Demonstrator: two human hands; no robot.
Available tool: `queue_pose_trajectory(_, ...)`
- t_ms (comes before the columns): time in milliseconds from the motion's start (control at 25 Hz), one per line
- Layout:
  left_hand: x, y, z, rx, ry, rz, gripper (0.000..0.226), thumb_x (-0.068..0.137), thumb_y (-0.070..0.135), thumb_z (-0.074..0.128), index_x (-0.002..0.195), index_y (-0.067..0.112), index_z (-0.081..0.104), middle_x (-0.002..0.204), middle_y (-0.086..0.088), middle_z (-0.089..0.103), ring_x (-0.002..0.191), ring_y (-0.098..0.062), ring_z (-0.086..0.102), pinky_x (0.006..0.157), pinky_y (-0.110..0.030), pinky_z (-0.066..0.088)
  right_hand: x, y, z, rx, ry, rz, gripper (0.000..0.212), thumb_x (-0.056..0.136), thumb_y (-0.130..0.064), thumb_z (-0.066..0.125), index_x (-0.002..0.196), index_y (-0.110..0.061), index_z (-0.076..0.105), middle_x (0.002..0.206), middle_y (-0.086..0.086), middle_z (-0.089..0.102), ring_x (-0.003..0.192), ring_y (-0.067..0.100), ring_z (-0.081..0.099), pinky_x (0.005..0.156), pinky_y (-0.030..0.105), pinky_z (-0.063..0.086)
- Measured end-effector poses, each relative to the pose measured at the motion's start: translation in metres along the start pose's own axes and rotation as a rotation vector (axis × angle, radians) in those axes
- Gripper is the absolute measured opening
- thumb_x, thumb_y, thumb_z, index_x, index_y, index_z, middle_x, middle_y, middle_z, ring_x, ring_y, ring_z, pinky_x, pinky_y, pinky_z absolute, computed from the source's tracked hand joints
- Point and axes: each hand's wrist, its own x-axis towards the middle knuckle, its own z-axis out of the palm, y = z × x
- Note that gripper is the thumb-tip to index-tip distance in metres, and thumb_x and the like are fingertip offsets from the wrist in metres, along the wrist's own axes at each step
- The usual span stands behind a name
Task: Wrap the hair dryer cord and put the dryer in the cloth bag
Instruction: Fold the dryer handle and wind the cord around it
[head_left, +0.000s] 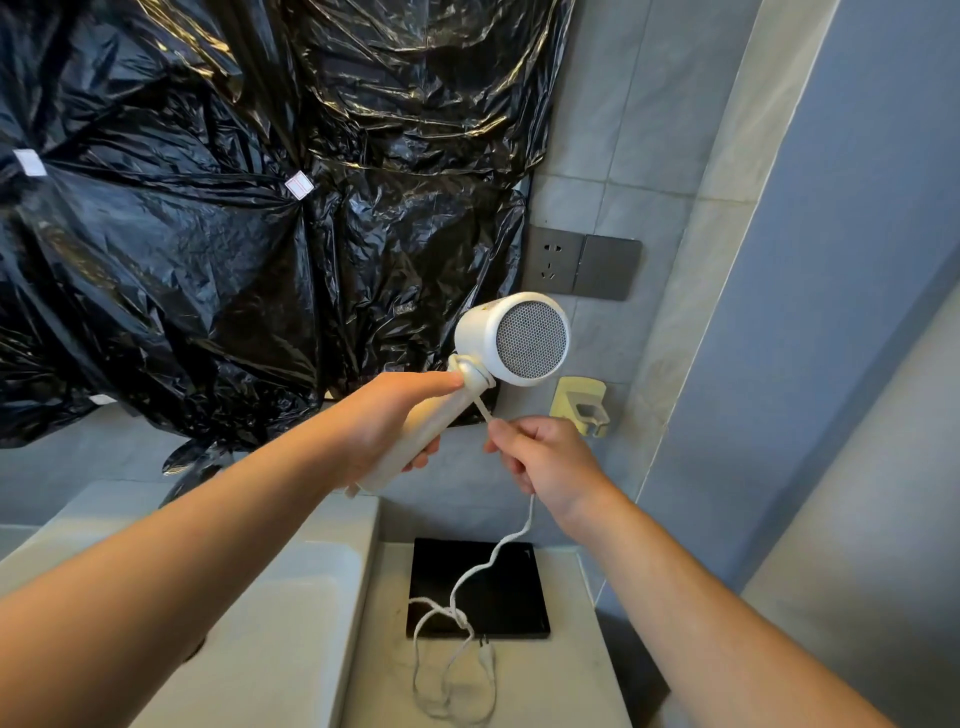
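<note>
Left hand (384, 431) curled round the hair dryer (511, 338) handle, holding it up before the wall. Right hand (545, 457) pinches the cord (460, 617) just beside the handle. About one turn wound, I judge. The rest trails loose onto the counter (566, 675). Bagging not yet begun. The black flat square (509, 597) below is possibly the bag.

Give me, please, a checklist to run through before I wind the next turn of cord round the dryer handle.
1. Left hand grip on the hair dryer handle: ok, fingers curled round it.
2. Right hand pinching the cord near the neck: ok.
3. Plug out of the wall socket: ok, it lies on the counter.
4. Slack cord free of tangles: cannot tell, loops cross on the counter.
5. Cloth bag ready: cannot tell, only a flat black item shows.
</note>
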Motion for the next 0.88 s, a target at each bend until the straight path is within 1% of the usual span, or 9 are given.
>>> queue_pose_trajectory(120,-0.001,-0.001,0.002,0.077,-0.035,0.000,0.049,0.091,0.059,0.053,0.096,0.011,0.062,0.069,-0.011,0.060,0.056,-0.020,0.052,0.059,-0.031,0.045,0.007,0.003,-0.013,-0.050,-0.008,-0.049,0.034,0.091,-0.029,0.063,0.059,-0.019,0.068,0.047,-0.008,0.041,0.049,0.013,0.033,0.049,0.025,0.026)
queue_pose_trajectory(320,0.001,-0.011,0.010,0.063,-0.087,-0.048,0.056,0.090,0.063,0.050,0.083,0.008,0.057,0.061,-0.011,0.056,0.049,-0.019,0.049,0.055,-0.029,0.042,0.012,0.011,-0.026,-0.066,-0.057,-0.074,0.029,0.090,-0.027,0.065,0.062,-0.020,0.070,0.047,-0.010,0.042,0.050,0.012,0.033,0.050,0.027,0.026)
queue_pose_trajectory(480,0.004,-0.018,0.007,0.141,-0.202,0.079,0.062,0.079,0.069,0.055,0.081,0.007,0.058,0.061,-0.012,0.057,0.049,-0.019,0.052,0.054,-0.029,0.046,0.008,0.018,-0.028,-0.008,-0.207,0.012,0.015,0.088,-0.016,0.067,0.074,-0.013,0.066,0.059,0.000,0.057,0.049,0.009,0.041,0.049,0.024,0.035)
queue_pose_trajectory(560,0.005,-0.021,0.000,0.281,-0.289,0.208,0.068,0.075,0.068,0.057,0.076,0.001,0.057,0.063,-0.013,0.059,0.053,-0.019,0.055,0.057,-0.029,0.049,0.006,0.015,-0.036,-0.123,-0.332,0.036,0.004,0.090,-0.003,0.061,0.088,-0.004,0.064,0.077,0.010,0.057,0.063,0.011,0.049,0.061,0.030,0.043)
queue_pose_trajectory(640,0.008,-0.021,-0.008,0.421,-0.335,0.296,0.069,0.074,0.066,0.063,0.076,-0.003,0.058,0.063,-0.010,0.059,0.056,-0.019,0.057,0.057,-0.028,0.048,0.006,0.009,-0.043,-0.168,-0.428,0.069,0.009,0.091,-0.001,0.056,0.090,-0.007,0.063,0.082,0.004,0.060,0.076,0.012,0.053,0.075,0.033,0.044)
queue_pose_trajectory(720,0.007,-0.014,-0.015,0.585,-0.348,0.339,0.060,0.071,0.066,0.067,0.076,0.006,0.065,0.063,-0.005,0.059,0.055,-0.014,0.055,0.056,-0.029,0.045,0.006,0.001,-0.049,-0.142,-0.472,0.117,0.025,0.094,0.002,0.052,0.082,-0.019,0.058,0.067,-0.016,0.066,0.067,-0.002,0.059,0.073,0.021,0.045)
queue_pose_trajectory(760,0.004,-0.008,-0.017,0.712,-0.334,0.363,0.054,0.069,0.069,0.068,0.075,0.015,0.066,0.064,0.001,0.059,0.055,-0.012,0.054,0.056,-0.031,0.043,0.008,-0.001,-0.051,-0.153,-0.516,0.146,0.031,0.094,0.007,0.049,0.083,-0.021,0.057,0.063,-0.019,0.066,0.064,-0.007,0.060,0.068,0.018,0.045)
queue_pose_trajectory(800,0.001,-0.003,-0.020,0.882,-0.303,0.396,0.054,0.066,0.074,0.066,0.077,0.021,0.066,0.064,0.006,0.060,0.056,-0.011,0.054,0.056,-0.033,0.042,0.011,0.000,-0.053,-0.192,-0.573,0.162,0.034,0.093,0.010,0.050,0.086,-0.022,0.057,0.069,-0.019,0.067,0.069,-0.007,0.061,0.068,0.017,0.046)
queue_pose_trajectory(880,-0.008,0.009,-0.020,1.257,-0.247,0.483,0.060,0.062,0.085,0.058,0.082,0.028,0.063,0.068,0.008,0.061,0.061,-0.010,0.056,0.058,-0.035,0.045,0.016,0.004,-0.054,-0.254,-0.649,0.162,0.034,0.082,0.010,0.063,0.092,-0.023,0.063,0.086,-0.009,0.068,0.082,0.003,0.062,0.074,0.020,0.051)
